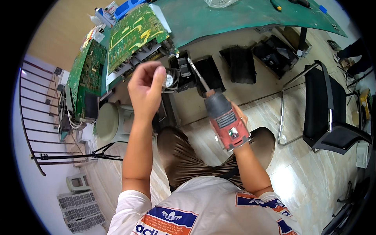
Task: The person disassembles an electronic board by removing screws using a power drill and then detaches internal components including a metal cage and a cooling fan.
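My right hand [239, 129] grips a red and grey electric screwdriver [225, 117]. Its long bit [196, 72] points up and left at a black fan assembly [181, 72] under the edge of the green mat [219, 19]. My left hand [147, 88] is raised beside it, fingers curled around a small round black fan [170, 80] that it steadies. A large green circuit board [135, 35] lies just above my left hand at the table's edge. I sit with my brown-clad knees below both hands.
A second green circuit board [86, 74] lies to the left. Black plastic housings [239, 62] lie on the floor under the table. A black chair [325, 109] stands to the right, a round stool [109, 121] to the left, and keyboards [80, 211] lie at lower left.
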The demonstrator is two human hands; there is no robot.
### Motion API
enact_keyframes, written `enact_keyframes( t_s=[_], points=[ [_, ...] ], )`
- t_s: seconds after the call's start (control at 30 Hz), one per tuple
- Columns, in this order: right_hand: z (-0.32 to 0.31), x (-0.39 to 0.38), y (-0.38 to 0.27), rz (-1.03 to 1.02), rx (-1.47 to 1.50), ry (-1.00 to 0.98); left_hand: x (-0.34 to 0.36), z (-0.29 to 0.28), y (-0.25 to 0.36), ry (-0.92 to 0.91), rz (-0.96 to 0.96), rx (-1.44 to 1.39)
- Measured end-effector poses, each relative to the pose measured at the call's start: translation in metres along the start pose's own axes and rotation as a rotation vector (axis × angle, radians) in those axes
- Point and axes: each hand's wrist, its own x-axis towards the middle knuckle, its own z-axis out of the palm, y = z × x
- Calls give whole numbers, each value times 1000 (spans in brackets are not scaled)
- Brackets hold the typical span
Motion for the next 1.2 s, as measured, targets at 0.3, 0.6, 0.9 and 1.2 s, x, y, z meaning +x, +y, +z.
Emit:
enact_keyframes(
  t_s=[0.3,0.6,0.9,1.2],
  points=[
    [18,-10,11,155,65,-21,52,-6,-12,52,777,653],
    [48,-1,17,191,-8,0,48,-11,-34,-132,519,558],
    [59,11,-1,273,148,55,41,-1,-46,-70,238,358],
    [66,32,-5,-378,-643,-108,39,12,-52,66,92,117]
  ],
)
